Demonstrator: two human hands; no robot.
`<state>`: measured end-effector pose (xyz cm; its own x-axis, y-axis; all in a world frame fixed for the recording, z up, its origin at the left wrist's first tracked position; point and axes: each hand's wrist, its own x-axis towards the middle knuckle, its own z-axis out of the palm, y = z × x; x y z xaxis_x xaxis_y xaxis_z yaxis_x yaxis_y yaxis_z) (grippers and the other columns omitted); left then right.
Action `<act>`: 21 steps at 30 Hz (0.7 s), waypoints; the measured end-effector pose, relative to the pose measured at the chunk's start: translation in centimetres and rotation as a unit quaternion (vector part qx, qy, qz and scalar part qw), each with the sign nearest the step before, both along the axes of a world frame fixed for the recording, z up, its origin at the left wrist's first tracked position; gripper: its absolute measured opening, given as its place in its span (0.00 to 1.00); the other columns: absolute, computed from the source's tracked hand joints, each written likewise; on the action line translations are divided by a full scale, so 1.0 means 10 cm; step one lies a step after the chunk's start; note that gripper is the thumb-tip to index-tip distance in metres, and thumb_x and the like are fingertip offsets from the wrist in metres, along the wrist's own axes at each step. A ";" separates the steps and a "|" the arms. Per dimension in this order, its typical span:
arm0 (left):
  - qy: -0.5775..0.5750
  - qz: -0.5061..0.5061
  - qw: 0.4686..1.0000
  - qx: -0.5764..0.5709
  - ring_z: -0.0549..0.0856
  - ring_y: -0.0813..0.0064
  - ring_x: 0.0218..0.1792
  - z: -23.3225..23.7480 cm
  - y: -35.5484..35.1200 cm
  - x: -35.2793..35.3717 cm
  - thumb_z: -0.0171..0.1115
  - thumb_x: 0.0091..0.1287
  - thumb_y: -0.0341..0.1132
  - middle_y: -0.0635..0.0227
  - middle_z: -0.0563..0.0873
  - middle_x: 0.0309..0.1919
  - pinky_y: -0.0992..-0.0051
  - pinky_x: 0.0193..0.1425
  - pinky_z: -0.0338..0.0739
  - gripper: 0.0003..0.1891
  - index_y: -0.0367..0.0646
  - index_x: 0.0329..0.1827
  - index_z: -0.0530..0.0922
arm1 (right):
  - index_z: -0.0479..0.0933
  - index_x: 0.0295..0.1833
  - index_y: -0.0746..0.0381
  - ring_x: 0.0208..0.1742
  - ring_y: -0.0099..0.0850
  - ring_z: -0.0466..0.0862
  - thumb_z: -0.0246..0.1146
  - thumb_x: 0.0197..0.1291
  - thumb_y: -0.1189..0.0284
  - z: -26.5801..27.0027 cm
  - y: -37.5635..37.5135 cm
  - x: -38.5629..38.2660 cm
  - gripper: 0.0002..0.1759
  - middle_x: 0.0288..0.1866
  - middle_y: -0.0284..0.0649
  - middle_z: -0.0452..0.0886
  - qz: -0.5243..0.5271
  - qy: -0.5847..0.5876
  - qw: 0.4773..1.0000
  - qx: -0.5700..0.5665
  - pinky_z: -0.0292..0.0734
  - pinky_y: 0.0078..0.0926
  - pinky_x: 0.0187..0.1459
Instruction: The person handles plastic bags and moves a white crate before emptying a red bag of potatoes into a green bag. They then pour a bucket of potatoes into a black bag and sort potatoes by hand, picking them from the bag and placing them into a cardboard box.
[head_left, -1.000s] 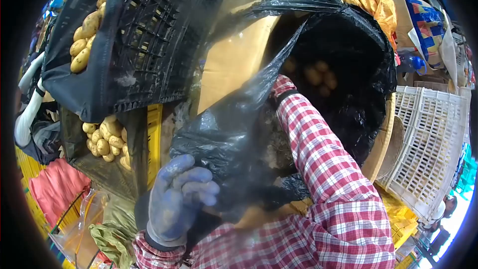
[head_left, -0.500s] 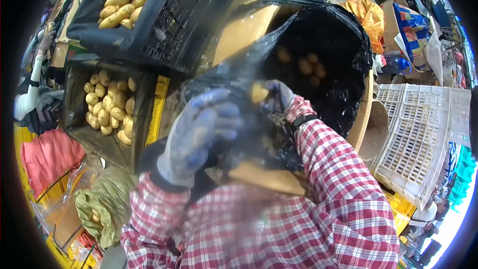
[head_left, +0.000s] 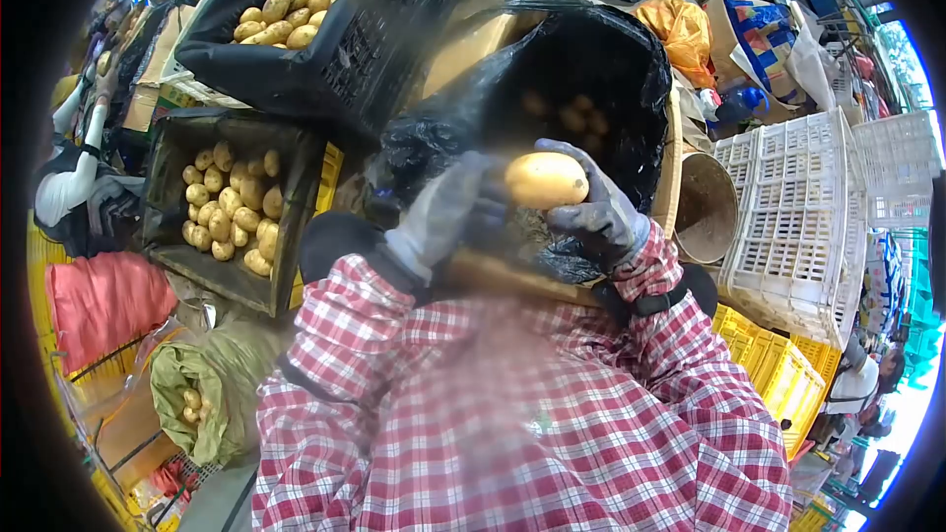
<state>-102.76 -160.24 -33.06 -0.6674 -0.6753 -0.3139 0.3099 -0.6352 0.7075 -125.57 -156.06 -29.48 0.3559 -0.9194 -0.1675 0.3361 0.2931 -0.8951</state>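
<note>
My right hand (head_left: 603, 209), in a grey glove, grips a large yellow potato (head_left: 545, 180) between thumb and fingers. At the potato's left end is my left hand (head_left: 443, 212), also gloved; a smear over the view blurs its fingertips, and I cannot tell whether they are closed on the potato. Both hands are over the near side of a round container (head_left: 666, 172) lined with a black plastic bag (head_left: 631, 69). Several potatoes (head_left: 583, 116) lie down inside the bag.
Left stands a dark crate (head_left: 163, 207) of potatoes, with another black-lined crate (head_left: 227, 69) behind it. A green sack (head_left: 187, 360) holding potatoes lies front left. White crates (head_left: 788, 207) and yellow crates (head_left: 778, 365) stand right. Another person's arm (head_left: 84, 163) shows far left.
My right hand has lifted the potato toward me, into clear view. My left hand, spread and raised before, has moved right to the potato's end. The view has shifted slightly.
</note>
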 end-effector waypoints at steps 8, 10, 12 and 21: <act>-0.082 0.023 0.980 -0.181 0.79 0.84 0.31 -0.22 0.31 -0.18 0.41 0.79 0.39 0.72 0.79 0.41 0.89 0.25 0.75 0.19 0.42 0.68 0.66 | 0.61 0.72 0.62 0.60 0.28 0.75 0.69 0.52 0.82 0.13 0.33 0.15 0.41 0.62 0.39 0.73 -0.027 0.047 0.998 0.015 0.74 0.25 0.59; -0.047 0.037 0.981 -0.185 0.79 0.85 0.32 -0.28 0.36 -0.16 0.42 0.79 0.37 0.74 0.79 0.41 0.89 0.27 0.75 0.18 0.41 0.68 0.66 | 0.63 0.72 0.62 0.59 0.27 0.75 0.70 0.53 0.81 0.18 0.37 0.17 0.40 0.61 0.38 0.73 -0.035 0.060 0.997 0.023 0.75 0.25 0.57; 0.028 0.038 0.997 -0.068 0.79 0.85 0.35 -0.20 0.38 -0.12 0.45 0.78 0.38 0.74 0.79 0.42 0.88 0.35 0.77 0.19 0.40 0.67 0.66 | 0.65 0.70 0.62 0.58 0.27 0.76 0.70 0.54 0.80 0.21 0.38 0.17 0.37 0.61 0.37 0.72 -0.044 0.066 0.996 0.027 0.76 0.25 0.56; 0.142 -0.005 0.984 -0.103 0.77 0.73 0.58 0.21 0.43 -0.14 0.60 0.71 0.44 0.63 0.74 0.61 0.72 0.58 0.79 0.33 0.37 0.72 0.59 | 0.68 0.65 0.67 0.58 0.34 0.79 0.51 0.72 0.77 0.20 0.37 0.18 0.19 0.60 0.46 0.77 -0.086 0.302 0.930 -0.188 0.79 0.32 0.55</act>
